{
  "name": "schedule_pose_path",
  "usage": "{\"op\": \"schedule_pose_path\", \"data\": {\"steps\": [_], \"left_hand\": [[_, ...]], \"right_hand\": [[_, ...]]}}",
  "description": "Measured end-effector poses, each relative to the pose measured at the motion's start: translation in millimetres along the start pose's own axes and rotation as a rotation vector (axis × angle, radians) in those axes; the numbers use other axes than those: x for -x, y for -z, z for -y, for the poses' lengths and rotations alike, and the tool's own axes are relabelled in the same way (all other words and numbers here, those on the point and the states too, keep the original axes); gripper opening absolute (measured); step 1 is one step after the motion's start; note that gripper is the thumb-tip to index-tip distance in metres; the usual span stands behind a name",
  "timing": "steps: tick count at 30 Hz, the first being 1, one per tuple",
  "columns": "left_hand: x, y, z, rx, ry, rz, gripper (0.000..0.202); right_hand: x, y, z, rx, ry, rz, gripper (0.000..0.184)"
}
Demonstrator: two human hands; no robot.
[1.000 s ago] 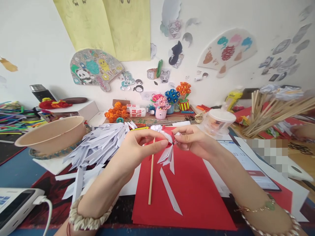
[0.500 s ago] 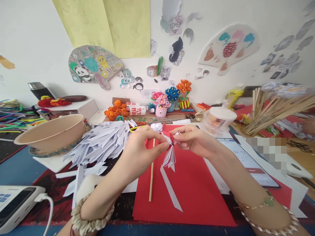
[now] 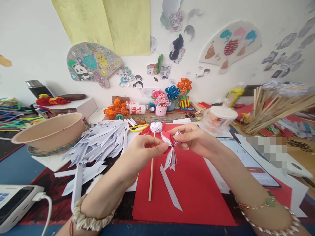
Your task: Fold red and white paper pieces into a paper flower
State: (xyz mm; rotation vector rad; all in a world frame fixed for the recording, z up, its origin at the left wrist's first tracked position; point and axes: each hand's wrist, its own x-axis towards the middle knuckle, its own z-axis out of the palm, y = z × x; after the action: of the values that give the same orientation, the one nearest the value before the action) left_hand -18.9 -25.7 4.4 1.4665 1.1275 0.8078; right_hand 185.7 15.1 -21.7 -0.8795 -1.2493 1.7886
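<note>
Both hands hold a tied bundle of folded paper (image 3: 170, 160), red and white, cinched at its middle by a dark band, with white pleats fanning downward. My left hand (image 3: 145, 147) pinches the bundle's left side between thumb and index finger. On its upper right, my right hand (image 3: 193, 137) grips folded ends with closed fingers. Beneath them lies a stack of red paper (image 3: 199, 196). A wooden stick (image 3: 151, 180) topped by a white paper flower (image 3: 156, 127) rests on it, left of the bundle. One folded white strip (image 3: 171, 188) lies on the red sheets.
Many folded white strips (image 3: 100, 141) are heaped at left, beside a beige bowl (image 3: 49, 132). Yellow-handled scissors (image 3: 139, 127) lie behind my left hand. At right are a phone (image 3: 248, 164), a lidded plastic cup (image 3: 219, 118) and bundled wooden sticks (image 3: 265, 109).
My left hand has shifted slightly lower, exposing the paper flower and the scissors' yellow handle. Folds on the bundle's left side have spread a little. Both hands keep hold of it.
</note>
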Motion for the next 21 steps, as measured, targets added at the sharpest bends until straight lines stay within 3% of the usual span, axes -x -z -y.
{"op": "schedule_pose_path", "data": {"steps": [6, 17, 19, 21], "left_hand": [[-2, 2.0, -3, 0.086, 0.016, 0.101, 0.028], [-5, 6.7, 0, 0.083, 0.038, 0.183, 0.031], [-5, 8.6, -1, 0.094, -0.002, 0.168, 0.031], [-5, 10.5, -3, 0.095, -0.08, 0.083, 0.026]], "right_hand": [[0, 1, 0, -0.008, -0.005, 0.026, 0.024], [-1, 2, -3, -0.014, 0.029, 0.086, 0.019], [-2, 4, -3, -0.026, 0.062, 0.065, 0.02], [-2, 6, -2, -0.058, 0.118, 0.035, 0.024]]}}
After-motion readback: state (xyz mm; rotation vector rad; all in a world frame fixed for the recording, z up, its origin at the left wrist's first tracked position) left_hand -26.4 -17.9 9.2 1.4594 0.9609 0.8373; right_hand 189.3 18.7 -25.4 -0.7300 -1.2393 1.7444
